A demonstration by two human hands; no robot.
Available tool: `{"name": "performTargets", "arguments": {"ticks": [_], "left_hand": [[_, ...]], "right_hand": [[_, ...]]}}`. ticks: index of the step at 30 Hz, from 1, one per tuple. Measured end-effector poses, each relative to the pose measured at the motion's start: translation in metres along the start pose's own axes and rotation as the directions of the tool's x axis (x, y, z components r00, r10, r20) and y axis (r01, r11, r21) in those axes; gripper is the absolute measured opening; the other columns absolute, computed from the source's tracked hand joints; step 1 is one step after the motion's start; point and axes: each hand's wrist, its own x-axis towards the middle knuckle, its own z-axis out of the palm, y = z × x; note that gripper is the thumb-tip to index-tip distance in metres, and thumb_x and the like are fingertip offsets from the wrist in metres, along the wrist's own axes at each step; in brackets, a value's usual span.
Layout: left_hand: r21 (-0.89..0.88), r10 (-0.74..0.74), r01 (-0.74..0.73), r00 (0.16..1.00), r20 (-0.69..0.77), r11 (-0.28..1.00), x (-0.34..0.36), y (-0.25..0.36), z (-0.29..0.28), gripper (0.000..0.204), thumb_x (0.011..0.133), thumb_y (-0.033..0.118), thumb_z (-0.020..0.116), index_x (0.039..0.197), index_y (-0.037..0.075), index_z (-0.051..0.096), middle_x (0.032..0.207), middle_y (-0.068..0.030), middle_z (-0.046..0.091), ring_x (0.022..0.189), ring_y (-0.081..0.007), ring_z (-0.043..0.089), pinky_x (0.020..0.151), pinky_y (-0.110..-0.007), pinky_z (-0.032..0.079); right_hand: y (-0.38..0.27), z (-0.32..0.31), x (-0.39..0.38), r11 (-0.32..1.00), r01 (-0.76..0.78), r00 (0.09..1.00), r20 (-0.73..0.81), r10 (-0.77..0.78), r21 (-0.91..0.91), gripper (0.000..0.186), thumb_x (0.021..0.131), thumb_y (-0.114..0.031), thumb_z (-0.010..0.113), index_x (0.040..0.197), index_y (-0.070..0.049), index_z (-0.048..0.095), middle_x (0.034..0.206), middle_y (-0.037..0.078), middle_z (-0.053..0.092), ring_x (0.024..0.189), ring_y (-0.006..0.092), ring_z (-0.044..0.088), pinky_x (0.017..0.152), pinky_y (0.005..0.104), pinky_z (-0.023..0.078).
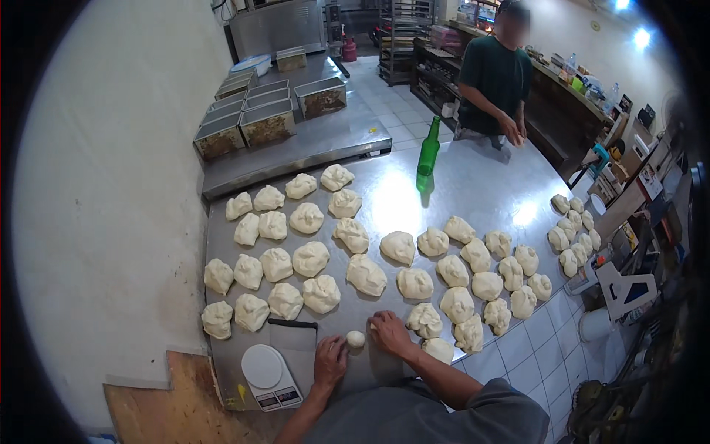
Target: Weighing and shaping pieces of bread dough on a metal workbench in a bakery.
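Note:
A small round dough ball [356, 340] sits on the metal table between my hands. My left hand [330, 360] is just left of it with its fingers curled in; whatever they hold, if anything, is hidden. To the right, my right hand [390, 333] rests low on the table, fingers bent down and drawn together; a pale bit shows at its fingertips, too small to name. Left of my left hand lies a bench scraper [294, 337] with a dark handle. Beside it stands a white kitchen scale [264, 368]. Many larger dough lumps [321, 294] lie in rows beyond my hands.
More dough pieces [458, 304] spread rightward to the table edge. A green glass bottle [428, 147] stands farther back. Metal loaf tins [268, 123] crowd the steel surface at back left. Across the table a person [494, 81] in a dark shirt stands with hands close together.

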Motion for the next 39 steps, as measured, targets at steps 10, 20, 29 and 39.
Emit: {"name": "performTargets", "arguments": {"ticks": [10,20,29,39], "left_hand": [[-0.077,-0.08,0.081,0.997,0.018,0.994,-0.018,-0.014,-0.002,0.035,0.089,0.007,0.074,0.124,0.004,0.073,0.121,-0.0117,0.071,0.113,-0.0325,0.064,0.101,-0.041,0.051],[0.054,0.012,-0.006,0.994,-0.111,0.999,-0.016,-0.008,0.005,0.032,0.091,0.005,0.071,0.122,0.003,0.073,0.119,-0.0097,0.07,0.107,-0.032,0.065,0.098,-0.041,0.052],[-0.044,-0.035,0.031,0.995,-0.096,0.999,-0.016,-0.019,0.011,0.026,0.095,0.008,0.072,0.12,0.003,0.073,0.121,-0.0108,0.068,0.11,-0.0315,0.064,0.098,-0.042,0.052],[-0.005,-0.015,0.015,0.997,-0.073,1.0,-0.018,-0.018,0.015,0.033,0.091,0.01,0.076,0.123,0.002,0.071,0.127,-0.0131,0.067,0.114,-0.0335,0.063,0.103,-0.042,0.052]], "right_hand": [[-0.031,-0.015,-0.005,0.957,0.185,0.979,-0.039,-0.199,-0.223,0.048,0.1,-0.022,0.06,0.146,-0.01,0.058,0.147,0.018,0.058,0.136,0.0398,0.055,0.111,0.0475,0.044],[-0.068,0.044,0.001,0.935,0.346,0.931,0.095,-0.353,0.082,0.047,0.099,-0.019,0.062,0.144,-0.006,0.058,0.145,0.015,0.06,0.137,0.0373,0.055,0.114,0.0459,0.043],[-0.047,0.037,-0.004,0.952,0.28,0.944,0.144,-0.297,0.125,0.044,0.098,-0.021,0.068,0.139,-0.006,0.063,0.142,0.013,0.064,0.134,0.0349,0.058,0.112,0.0455,0.046],[-0.044,0.055,0.002,0.946,0.322,0.946,-0.03,-0.323,-0.044,0.047,0.098,-0.024,0.069,0.141,-0.006,0.061,0.152,0.018,0.056,0.142,0.0383,0.052,0.117,0.0478,0.043]]}}
